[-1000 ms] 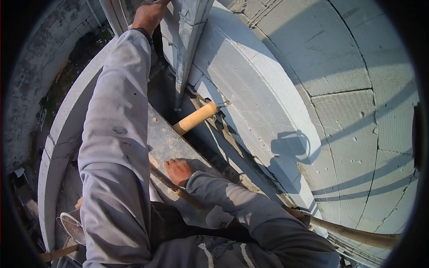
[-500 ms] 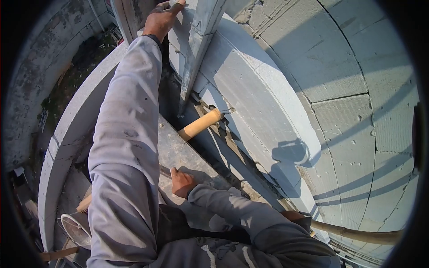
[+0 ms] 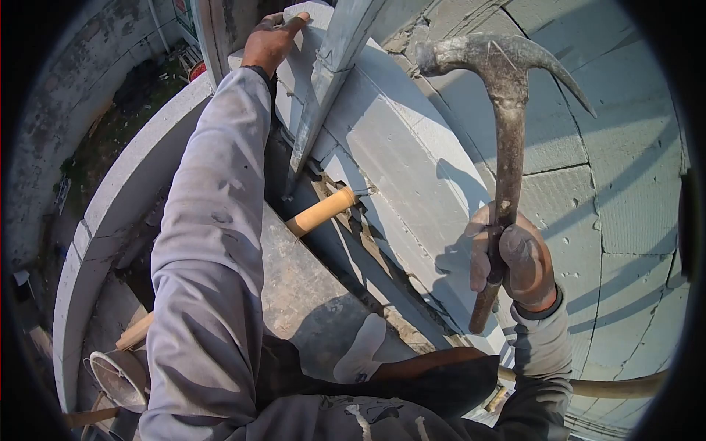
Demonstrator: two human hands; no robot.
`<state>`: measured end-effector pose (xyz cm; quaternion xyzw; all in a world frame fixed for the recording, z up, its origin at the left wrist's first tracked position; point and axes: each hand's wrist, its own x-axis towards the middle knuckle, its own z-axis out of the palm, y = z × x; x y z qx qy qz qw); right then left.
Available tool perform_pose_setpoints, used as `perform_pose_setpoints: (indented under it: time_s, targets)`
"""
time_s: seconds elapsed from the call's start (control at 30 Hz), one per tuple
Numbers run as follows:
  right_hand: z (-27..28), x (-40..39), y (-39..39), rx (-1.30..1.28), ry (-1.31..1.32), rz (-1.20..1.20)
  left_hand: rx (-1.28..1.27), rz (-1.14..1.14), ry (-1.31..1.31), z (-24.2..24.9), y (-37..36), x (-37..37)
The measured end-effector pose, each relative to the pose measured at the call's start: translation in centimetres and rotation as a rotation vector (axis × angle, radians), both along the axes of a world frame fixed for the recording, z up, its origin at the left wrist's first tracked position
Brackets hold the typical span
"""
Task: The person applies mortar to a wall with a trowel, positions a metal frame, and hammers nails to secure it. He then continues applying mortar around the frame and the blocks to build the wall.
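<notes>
My right hand [image 3: 518, 259] is wrapped round the lower handle of a worn claw hammer [image 3: 509, 140]. The hammer stands upright, head at the top and claw pointing right, above the pale block wall. Far forward, my left hand [image 3: 268, 45] grips the upper end of a light grey concrete block [image 3: 312, 22], its fingers bent over the edge. A slanted metal post [image 3: 331, 81] stands just right of that hand. Part of the left fingers is hidden behind the block's edge.
A yellowish round tube [image 3: 322, 212] sticks out beside the wall over a grey board [image 3: 301, 275]. A curved block wall [image 3: 121, 176] runs along the left, with a bucket [image 3: 121, 378] below it. A wooden pole [image 3: 614, 388] lies at the lower right.
My right hand has swung up from low over the board to the right, bringing the claw hammer into full view. My left hand stays at the block. The view has shifted slightly.
</notes>
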<state>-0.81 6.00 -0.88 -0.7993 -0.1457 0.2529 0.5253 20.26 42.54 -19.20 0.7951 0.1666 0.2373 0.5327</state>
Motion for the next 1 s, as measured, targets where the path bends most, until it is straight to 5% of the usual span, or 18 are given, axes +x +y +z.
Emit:
perform_pose_setpoints:
  time_s: [0.1,0.23,0.4,0.53,0.63,0.83,0.9,1.0]
  targets:
    - [-0.2,2.0,-1.0,-0.210,-0.131,-0.300,-0.033,-0.042,0.022,0.4,0.3,-0.4]
    - [0.1,6.9,0.1,-0.337,-0.230,-0.237,-0.040,0.046,0.001,0.1,-0.4,0.0]
    - [2.3,11.5,3.3,-0.232,-0.686,-0.229,-0.012,-0.054,0.019,-1.2,1.1,1.1]
    - [-1.6,15.1,5.2,-0.335,-0.614,-0.193,0.015,-0.004,0.026,-1.5,0.9,0.9]
    - [-4.4,16.3,6.2,-0.985,-0.622,-0.033,0.001,-0.002,-0.005,-1.6,1.2,1.4]
    - [-2.7,16.1,4.9,-0.815,-0.530,-0.061,0.095,0.013,0.001,-2.4,1.5,1.7]
    - [-1.4,15.7,5.0,-0.396,-0.596,-0.215,0.060,0.012,-0.041,-2.8,1.5,1.8]
    - [0.7,15.9,4.7,-0.247,-0.665,-0.297,0.085,0.028,-0.020,-2.4,1.3,1.6]
